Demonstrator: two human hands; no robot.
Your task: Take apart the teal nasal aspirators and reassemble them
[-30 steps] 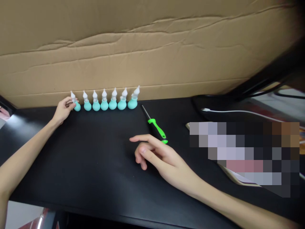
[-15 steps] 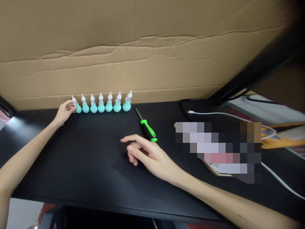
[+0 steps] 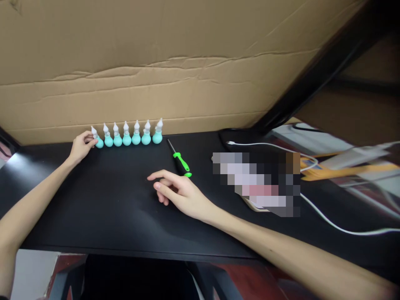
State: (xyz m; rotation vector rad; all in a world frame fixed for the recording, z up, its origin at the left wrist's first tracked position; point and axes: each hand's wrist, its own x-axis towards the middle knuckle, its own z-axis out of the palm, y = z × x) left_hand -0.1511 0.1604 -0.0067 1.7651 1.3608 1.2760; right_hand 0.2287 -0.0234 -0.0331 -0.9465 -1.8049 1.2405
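Several nasal aspirators with teal bulbs and whitish pointed tips stand in a row along the back of the black table. My left hand (image 3: 83, 145) is at the left end of that row, its fingers closed around the leftmost nasal aspirator (image 3: 98, 142), which leans to the left. Beside it, the second nasal aspirator (image 3: 108, 141) stands upright. My right hand (image 3: 184, 193) is over the middle of the table, holding nothing, its fingers loosely bent and apart. Just beyond it lies a screwdriver (image 3: 181, 161) with a green and black handle, its shaft pointing to the back.
A cardboard sheet (image 3: 156, 96) rises behind the black table (image 3: 103, 208). To the right lies a flat device with a pixelated surface (image 3: 256, 179). A white cable (image 3: 331, 223) runs past it, near a yellow item (image 3: 325, 170).
The camera has turned to the right, so most things sit further left in the picture. Both hands keep nearly the same pose, the left still on the leftmost nasal aspirator.
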